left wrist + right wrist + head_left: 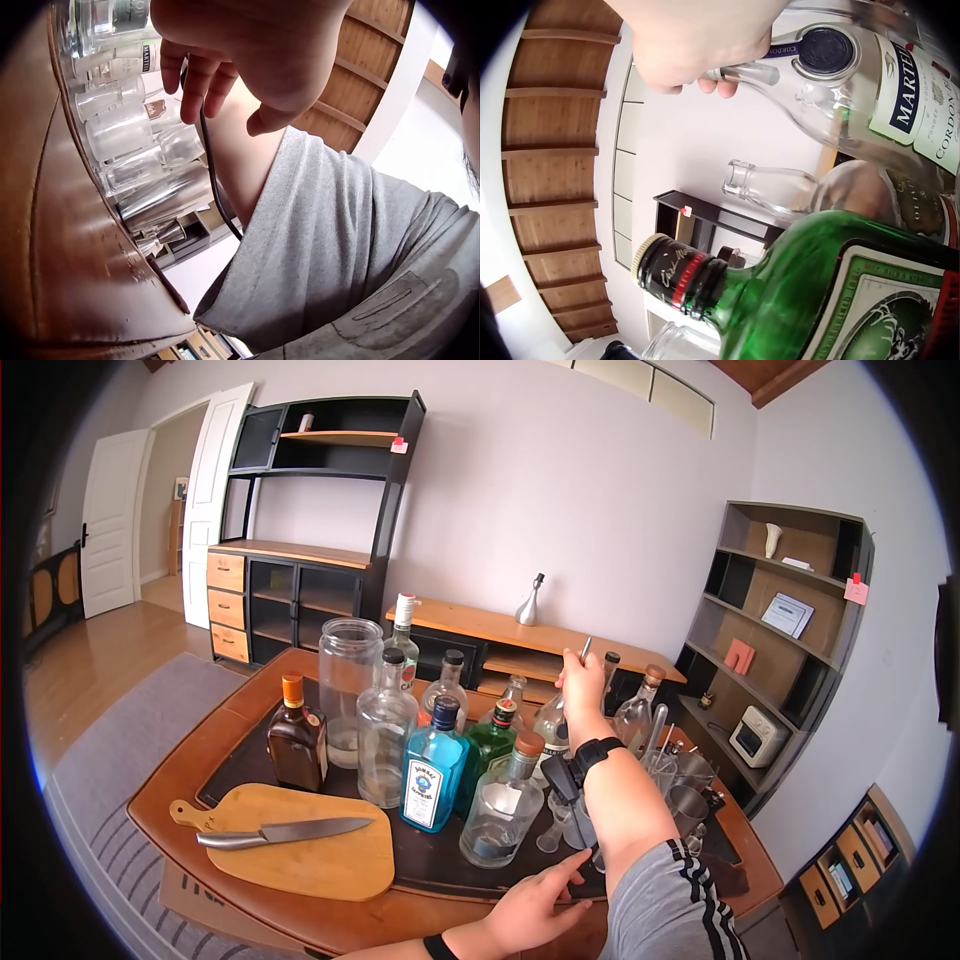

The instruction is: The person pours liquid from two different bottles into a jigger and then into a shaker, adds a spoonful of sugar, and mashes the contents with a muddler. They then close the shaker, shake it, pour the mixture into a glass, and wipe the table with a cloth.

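My right hand (583, 685) is raised over the bottles at the back, fingers curled round a slim silver rod-like tool (586, 647). In the right wrist view its pale, see-through end (761, 73) pokes out beside the neck of a Martell bottle (840, 82); the fist hides the rest. A green bottle (780, 292) with a dark cap is nearer that camera. My left hand (535, 905) hovers at the table's front edge with loosely bent fingers and nothing in them. Close to it stand a cork-topped clear bottle (503, 810) and small glasses (120, 131).
A cutting board (310, 870) bearing a knife (285, 833) lies front left. Behind it are a brown bottle (297, 745), a tall glass jar (350, 690) and a blue bottle (432, 775). Metal cups (687, 805) crowd the right side, below my right forearm.
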Motion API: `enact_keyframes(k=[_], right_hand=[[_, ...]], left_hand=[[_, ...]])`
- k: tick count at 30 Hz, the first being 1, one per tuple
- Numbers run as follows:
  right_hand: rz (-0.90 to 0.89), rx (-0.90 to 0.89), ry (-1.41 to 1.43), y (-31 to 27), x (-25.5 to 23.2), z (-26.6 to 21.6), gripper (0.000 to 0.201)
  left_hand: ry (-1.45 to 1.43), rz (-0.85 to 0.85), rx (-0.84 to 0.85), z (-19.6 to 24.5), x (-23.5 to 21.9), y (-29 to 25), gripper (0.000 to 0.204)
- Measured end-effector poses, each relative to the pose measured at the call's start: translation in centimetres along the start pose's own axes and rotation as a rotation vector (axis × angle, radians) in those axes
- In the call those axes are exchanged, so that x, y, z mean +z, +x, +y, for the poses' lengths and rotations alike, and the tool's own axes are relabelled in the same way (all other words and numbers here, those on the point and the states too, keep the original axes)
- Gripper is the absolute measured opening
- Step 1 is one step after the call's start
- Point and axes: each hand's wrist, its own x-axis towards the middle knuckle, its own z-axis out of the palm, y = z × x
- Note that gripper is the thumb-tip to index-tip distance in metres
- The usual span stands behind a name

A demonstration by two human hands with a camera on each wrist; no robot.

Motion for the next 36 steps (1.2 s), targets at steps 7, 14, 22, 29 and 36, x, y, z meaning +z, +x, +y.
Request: enact_keyframes(k=[7, 14, 22, 29, 36], right_hand=[[-0.005, 0.027, -0.06, -1.2, -0.2, 0.8, 0.022], [-0.053, 0.034, -0.049, -1.2, -0.4, 1.5, 0.024], [-0.045, -0.381, -0.609, -2.0, -2.4, 1.4, 0.033], [-0.184, -0.294, -1.062, -2.7, -3.7, -3.6, 0.042], [-0.278, -0.059, -0.838, -0.8, -4.1, -2.7, 0.043]], left_hand=[[0.016, 0.022, 0.041, -0.1, 0.0, 0.0, 0.072], [0.027, 0.029, 0.051, -0.1, 0.0, 0.1, 0.072], [0.037, 0.042, 0.04, -0.5, 0.3, 0.1, 0.072], [0.067, 0.044, 0.021, -0.4, 0.0, 0.4, 0.071], [0.091, 0.023, -0.038, -0.4, 0.0, 0.4, 0.073]])
